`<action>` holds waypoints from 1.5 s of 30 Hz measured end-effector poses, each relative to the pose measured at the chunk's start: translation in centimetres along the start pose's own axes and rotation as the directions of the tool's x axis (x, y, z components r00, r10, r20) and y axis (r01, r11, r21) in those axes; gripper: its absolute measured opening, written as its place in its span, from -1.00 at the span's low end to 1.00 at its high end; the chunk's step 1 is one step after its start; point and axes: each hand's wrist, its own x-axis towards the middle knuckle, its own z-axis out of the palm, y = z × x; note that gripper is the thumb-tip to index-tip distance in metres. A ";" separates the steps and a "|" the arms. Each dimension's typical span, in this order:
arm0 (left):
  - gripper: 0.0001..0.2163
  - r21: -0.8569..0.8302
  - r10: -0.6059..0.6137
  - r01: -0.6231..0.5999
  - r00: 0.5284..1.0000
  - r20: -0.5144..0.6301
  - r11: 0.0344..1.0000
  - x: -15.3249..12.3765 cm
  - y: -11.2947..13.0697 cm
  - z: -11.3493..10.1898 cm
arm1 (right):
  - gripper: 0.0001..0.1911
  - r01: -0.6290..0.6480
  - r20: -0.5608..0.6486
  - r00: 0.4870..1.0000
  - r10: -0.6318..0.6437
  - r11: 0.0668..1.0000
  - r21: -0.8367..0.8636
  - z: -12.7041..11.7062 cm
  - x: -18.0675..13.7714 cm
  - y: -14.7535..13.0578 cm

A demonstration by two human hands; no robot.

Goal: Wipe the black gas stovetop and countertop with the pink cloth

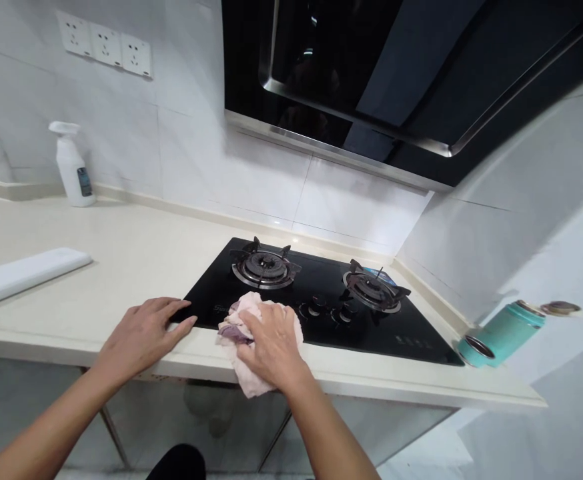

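Head view: hands at front edge of gas hob.

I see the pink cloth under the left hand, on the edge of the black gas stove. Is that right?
Not quite: the head view shows the pink cloth under the right hand, not the left hand. It is on the edge of the black gas stove.

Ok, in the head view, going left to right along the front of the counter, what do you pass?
White oblong object → left hand → right hand on pink cloth → right gas burner → teal canister
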 end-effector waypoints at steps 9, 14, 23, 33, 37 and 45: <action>-0.42 0.006 0.007 -0.007 1.000 -0.023 1.000 -0.1 -0.2 0.3 | -0.47 -0.024 0.009 1.000 0.024 0.997 0.069 -0.1 0.0 0.1; -0.44 -0.010 0.016 -0.017 0.999 -0.034 1.000 -0.3 -0.4 0.6 | -0.49 -0.029 0.012 1.000 0.028 0.995 0.094 0.1 0.0 0.2; -0.45 -0.020 0.015 -0.015 0.999 -0.036 1.000 -0.3 0.0 0.2 | -0.47 -0.045 0.016 0.999 0.043 0.993 0.109 0.2 0.0 0.3; -0.46 0.002 0.060 -0.060 0.993 -0.098 0.998 -0.6 -0.7 1.1 | -0.47 -0.062 0.006 0.998 0.062 0.993 0.099 0.1 -0.1 0.1; -0.47 0.008 0.073 -0.072 0.991 -0.110 0.997 -0.6 -0.7 1.1 | -0.50 -0.047 0.046 0.998 0.045 0.998 0.051 0.3 0.1 0.2; -0.45 -0.026 0.068 -0.069 0.997 -0.048 0.997 -0.7 -1.7 1.2 | -0.48 0.011 0.037 0.999 -0.015 0.995 0.097 -1.9 -3.5 4.7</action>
